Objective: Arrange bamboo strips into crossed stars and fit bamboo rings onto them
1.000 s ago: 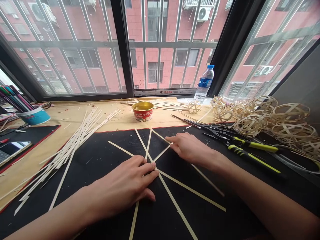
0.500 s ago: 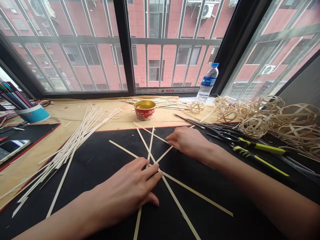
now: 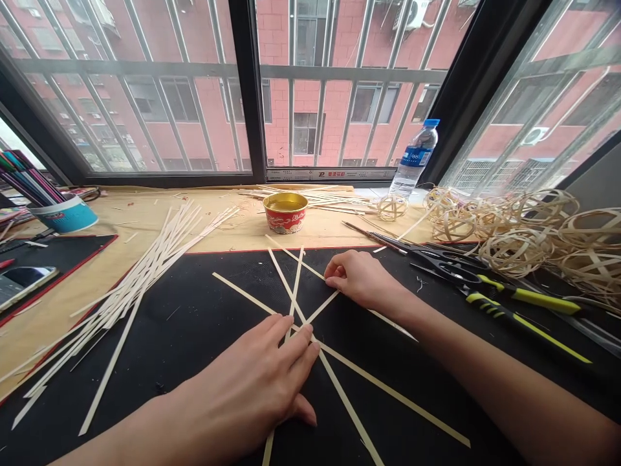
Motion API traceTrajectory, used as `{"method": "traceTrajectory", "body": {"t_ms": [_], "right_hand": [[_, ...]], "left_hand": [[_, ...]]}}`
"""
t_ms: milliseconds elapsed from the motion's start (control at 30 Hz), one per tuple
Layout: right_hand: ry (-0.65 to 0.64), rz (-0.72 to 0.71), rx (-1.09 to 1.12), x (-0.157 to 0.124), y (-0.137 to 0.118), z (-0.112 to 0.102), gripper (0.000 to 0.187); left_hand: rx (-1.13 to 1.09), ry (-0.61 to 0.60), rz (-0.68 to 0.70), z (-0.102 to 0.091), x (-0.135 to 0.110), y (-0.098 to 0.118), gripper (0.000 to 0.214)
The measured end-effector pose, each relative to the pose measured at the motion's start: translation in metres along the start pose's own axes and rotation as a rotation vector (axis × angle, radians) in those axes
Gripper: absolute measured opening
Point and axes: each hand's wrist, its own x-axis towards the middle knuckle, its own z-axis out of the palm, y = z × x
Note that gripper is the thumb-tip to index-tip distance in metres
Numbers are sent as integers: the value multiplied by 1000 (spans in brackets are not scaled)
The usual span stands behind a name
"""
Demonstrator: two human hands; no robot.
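Several thin pale bamboo strips (image 3: pixel 284 281) lie crossed like a star on a black mat (image 3: pixel 194 323). My left hand (image 3: pixel 252 385) lies flat on the crossing point, fingers stretched out and pressing the strips down. My right hand (image 3: pixel 361 278) rests a little further back and to the right, fingers curled and pinching one strip (image 3: pixel 324 305) near its end. Both forearms reach in from the bottom of the view.
A loose bundle of strips (image 3: pixel 140 275) lies left on the mat and brown paper. A red-and-gold bowl (image 3: pixel 285 211), a water bottle (image 3: pixel 414 158) and woven bamboo balls (image 3: pixel 519 243) stand behind. Yellow-handled pliers and scissors (image 3: pixel 485 288) lie right. A cup of pens (image 3: pixel 63 213) and a phone (image 3: pixel 22 281) sit left.
My right hand has curled its fingers and pinched onto a strip, drawing slightly left. My left hand stays pressed on the crossing. The view has shifted a little.
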Motion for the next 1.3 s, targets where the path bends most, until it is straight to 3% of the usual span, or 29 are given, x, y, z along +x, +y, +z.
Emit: {"method": "traceTrajectory", "body": {"t_ms": [533,733,933,1300], "right_hand": [[-93,17,-41,-1,-8,-4,14],[-5,-62,-63,-5,-3,3,14],[42,-24,-14,-2,1,9,17],[68,-98,120,-1,5,10,19]], "left_hand": [[31,11,-12,1,0,3,52],[45,4,2,5,-3,2,46],[58,59,-12,11,-3,2,51],[34,48,-22,6,-2,2,52]]}}
